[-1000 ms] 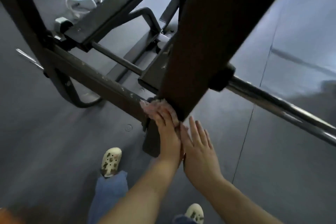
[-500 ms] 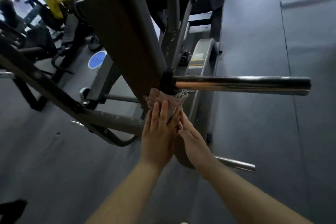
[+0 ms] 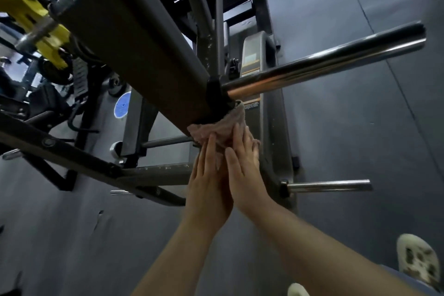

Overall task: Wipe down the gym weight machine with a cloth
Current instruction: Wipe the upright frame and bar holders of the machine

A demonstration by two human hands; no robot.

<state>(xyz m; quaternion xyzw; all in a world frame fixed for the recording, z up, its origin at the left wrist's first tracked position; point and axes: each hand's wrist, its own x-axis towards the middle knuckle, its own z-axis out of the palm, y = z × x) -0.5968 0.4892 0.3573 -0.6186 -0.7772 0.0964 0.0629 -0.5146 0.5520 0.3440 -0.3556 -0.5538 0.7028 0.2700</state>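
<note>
A pinkish cloth [image 3: 222,126] is pressed against the lower end of the weight machine's thick dark arm [image 3: 134,43], just below the collar of a chrome weight bar [image 3: 324,65] that sticks out to the right. My left hand [image 3: 207,182] and my right hand [image 3: 242,170] lie side by side with straight fingers flat on the cloth, pushing it up onto the arm's end. Part of the cloth is hidden under my fingers.
A shorter chrome peg [image 3: 329,185] juts right from the grey frame [image 3: 271,127] below my hands. A dark frame beam [image 3: 72,151] runs across the left. Yellow equipment [image 3: 31,19] sits at the upper left, a blue round disc [image 3: 122,108] behind. Grey rubber floor [image 3: 360,151] lies to the right.
The view has swung up and closer to the arm's end. Both hands now lie flat on the cloth together; a second ago only my left hand pressed it while the right hovered beside.
</note>
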